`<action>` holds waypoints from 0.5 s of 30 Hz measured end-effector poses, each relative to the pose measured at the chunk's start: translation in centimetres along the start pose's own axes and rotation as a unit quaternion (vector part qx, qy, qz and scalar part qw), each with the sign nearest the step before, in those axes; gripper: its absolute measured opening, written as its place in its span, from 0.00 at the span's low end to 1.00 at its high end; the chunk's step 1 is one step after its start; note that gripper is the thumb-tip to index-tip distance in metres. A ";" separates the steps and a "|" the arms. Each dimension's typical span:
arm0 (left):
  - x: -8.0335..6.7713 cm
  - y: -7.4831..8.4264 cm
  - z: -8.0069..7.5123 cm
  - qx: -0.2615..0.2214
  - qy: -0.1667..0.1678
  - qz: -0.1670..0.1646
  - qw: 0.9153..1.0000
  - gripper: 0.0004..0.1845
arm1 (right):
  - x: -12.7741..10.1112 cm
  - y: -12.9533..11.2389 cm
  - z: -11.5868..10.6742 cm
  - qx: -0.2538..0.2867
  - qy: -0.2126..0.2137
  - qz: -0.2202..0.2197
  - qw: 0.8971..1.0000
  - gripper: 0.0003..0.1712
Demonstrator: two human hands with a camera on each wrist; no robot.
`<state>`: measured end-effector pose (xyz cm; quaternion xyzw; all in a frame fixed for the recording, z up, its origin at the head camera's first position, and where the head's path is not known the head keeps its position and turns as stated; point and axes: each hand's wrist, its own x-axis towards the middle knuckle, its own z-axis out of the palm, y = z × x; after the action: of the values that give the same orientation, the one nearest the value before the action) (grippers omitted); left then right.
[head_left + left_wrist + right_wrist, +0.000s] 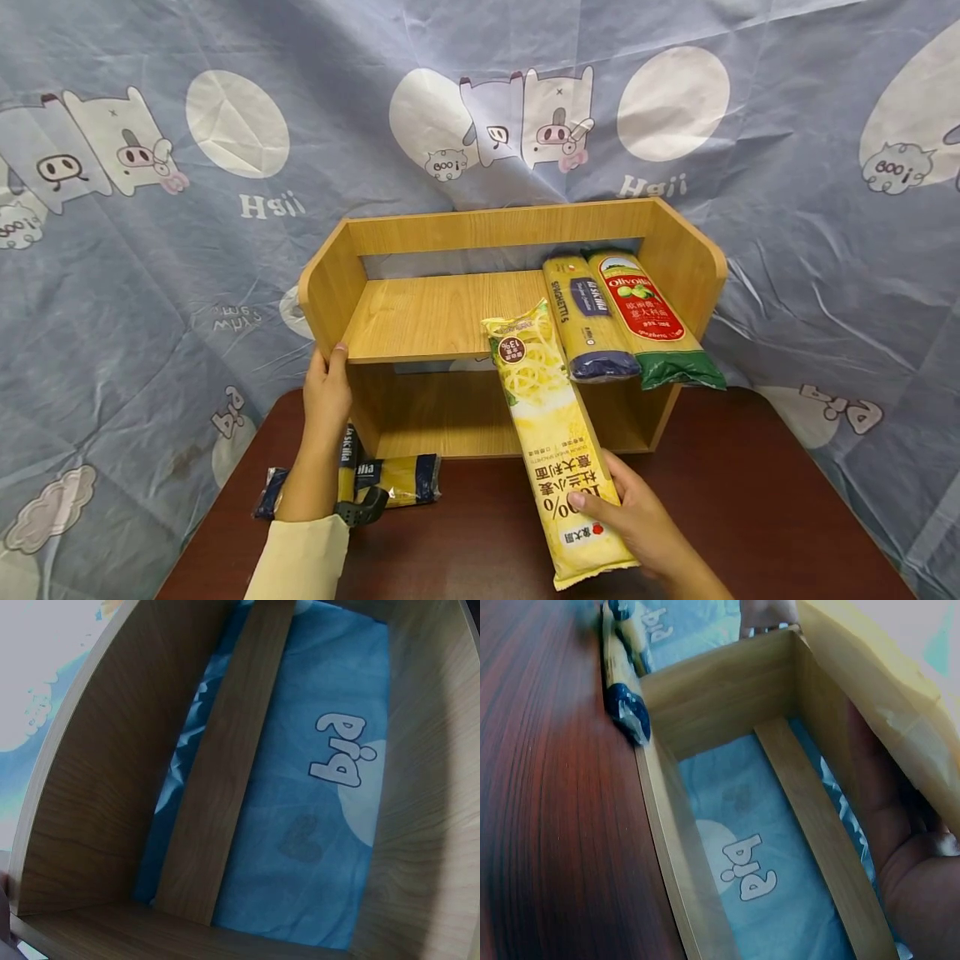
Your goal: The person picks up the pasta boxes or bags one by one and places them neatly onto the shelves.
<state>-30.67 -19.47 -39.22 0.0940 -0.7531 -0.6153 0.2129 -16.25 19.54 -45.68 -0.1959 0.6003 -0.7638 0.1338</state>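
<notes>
the step in hand looks like shelving the yellow pasta packet (558, 442): its top end already leans on the front edge of the upper board of the wooden shelf (442, 312), just beside the two packets (626, 321) lying there, so the next move calls for sliding it up and in, parallel to them. the right hand (637, 517) reaches forward low over the worktop (750, 500), fingers clamped around the packet's lower end, while the left hand (326, 396) stands upright, fingers curled on the shelf's left side panel.
</notes>
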 end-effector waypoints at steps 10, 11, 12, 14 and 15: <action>0.0 -0.1 0.1 -0.006 -0.002 0.003 1.000 0.28 | 0.6 -0.3 1.0 0.032 -0.002 -0.009 0.999 0.25; 0.0 -0.1 0.0 -0.007 -0.002 0.002 1.000 0.28 | 0.6 -0.4 1.1 0.035 -0.005 -0.010 0.999 0.24; 0.0 -0.1 0.0 -0.007 -0.003 0.001 1.000 0.28 | 0.7 -0.5 1.2 0.038 -0.007 -0.010 0.999 0.24; 0.0 -0.1 0.0 -0.009 -0.004 -0.002 1.000 0.28 | 0.8 -0.8 1.4 0.045 -0.012 -0.012 0.999 0.24; -0.1 -0.1 0.0 -0.009 -0.004 -0.003 1.000 0.28 | 0.9 -0.9 1.5 0.052 -0.016 -0.013 0.998 0.24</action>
<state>-30.62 -19.46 -39.30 0.0915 -0.7481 -0.6231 0.2089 -16.31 18.08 -44.34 -0.2091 0.5551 -0.7922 0.1435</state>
